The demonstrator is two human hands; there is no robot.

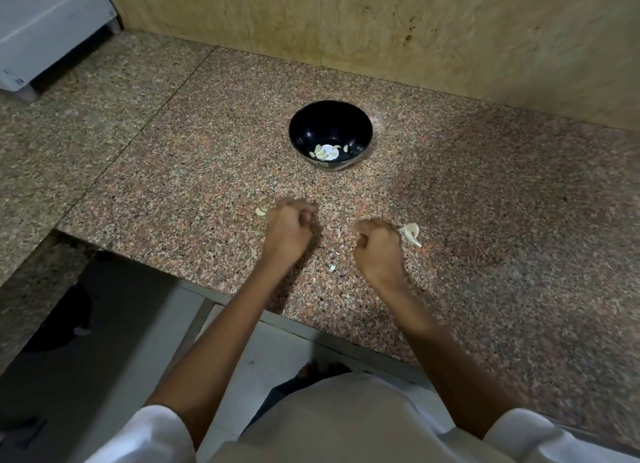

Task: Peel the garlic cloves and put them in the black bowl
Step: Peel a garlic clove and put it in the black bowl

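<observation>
Left hand: fingers curled in, blurred, cannot tell if something is inside. Right hand: also curled, thumb against forefinger, content not visible. Both low over granite counter, near its front edge. Small garlic clove just beside left hand, outer side. Bigger garlic piece, whitish and papery, just beside right hand. Peel scraps between hands. Black bowl farther back, well apart; pale peeled cloves on bottom.

One black bowl holds about six peeled cloves. Two unpeeled cloves lie nearer than the bowl
</observation>
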